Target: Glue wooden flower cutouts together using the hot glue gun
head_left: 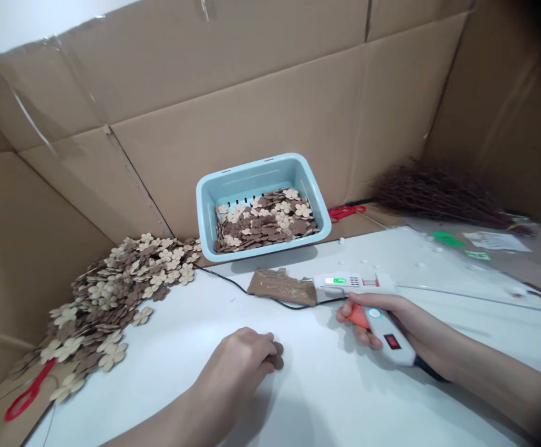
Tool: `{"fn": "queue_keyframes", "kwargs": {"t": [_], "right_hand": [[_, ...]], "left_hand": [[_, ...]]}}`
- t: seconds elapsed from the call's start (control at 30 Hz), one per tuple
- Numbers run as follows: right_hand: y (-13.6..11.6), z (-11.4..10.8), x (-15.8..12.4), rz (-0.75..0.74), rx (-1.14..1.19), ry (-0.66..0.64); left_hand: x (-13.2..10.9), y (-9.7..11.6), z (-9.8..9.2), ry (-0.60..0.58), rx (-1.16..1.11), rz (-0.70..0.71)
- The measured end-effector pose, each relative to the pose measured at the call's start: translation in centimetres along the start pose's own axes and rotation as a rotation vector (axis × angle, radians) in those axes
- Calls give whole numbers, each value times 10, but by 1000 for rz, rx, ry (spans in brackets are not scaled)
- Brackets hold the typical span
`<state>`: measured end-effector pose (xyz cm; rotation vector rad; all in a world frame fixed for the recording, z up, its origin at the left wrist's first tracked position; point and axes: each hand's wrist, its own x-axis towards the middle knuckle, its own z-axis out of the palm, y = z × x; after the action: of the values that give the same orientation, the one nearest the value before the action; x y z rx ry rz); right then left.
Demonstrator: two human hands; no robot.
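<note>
My right hand (368,316) is wrapped round a white hot glue gun (394,341) with an orange trigger, a red switch and a green light. The gun's nozzle points left, over a scuffed piece of cardboard (282,287) on the white table (177,347). Low over the tabletop, my left hand (245,357) is closed with brown petal shapes (277,357) at its fingertips. They look like a brown flower cutout, mostly hidden by the fingers; I cannot tell whether there is more than one layer.
A light blue basket (264,251) holds brown and cream flower cutouts. More cutouts lie in a heap (116,298) at the left, beside red scissors (30,394). Dark thin twigs (442,195) lie at the right. A black cord (223,276) crosses the table. Cardboard walls (251,118) stand behind.
</note>
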<state>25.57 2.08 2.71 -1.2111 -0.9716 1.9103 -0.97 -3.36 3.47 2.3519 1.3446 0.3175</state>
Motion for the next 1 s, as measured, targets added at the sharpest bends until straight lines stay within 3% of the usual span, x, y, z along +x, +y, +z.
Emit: {"fn": "queue_keyframes", "kwargs": {"t": [0.3, 0.5, 0.77, 1.0], "right_hand": [[-1, 2, -1, -11, -6, 7], [2, -2, 2, -4, 4, -23], [2, -2, 3, 6, -17, -11], [1, -1, 1, 11, -60, 7]], "left_hand": [[-5, -7, 5, 36, 0, 35], [0, 3, -5, -37, -5, -90], [4, 2, -12, -44, -342, -91], [10, -5, -5, -3, -399, -200]]}}
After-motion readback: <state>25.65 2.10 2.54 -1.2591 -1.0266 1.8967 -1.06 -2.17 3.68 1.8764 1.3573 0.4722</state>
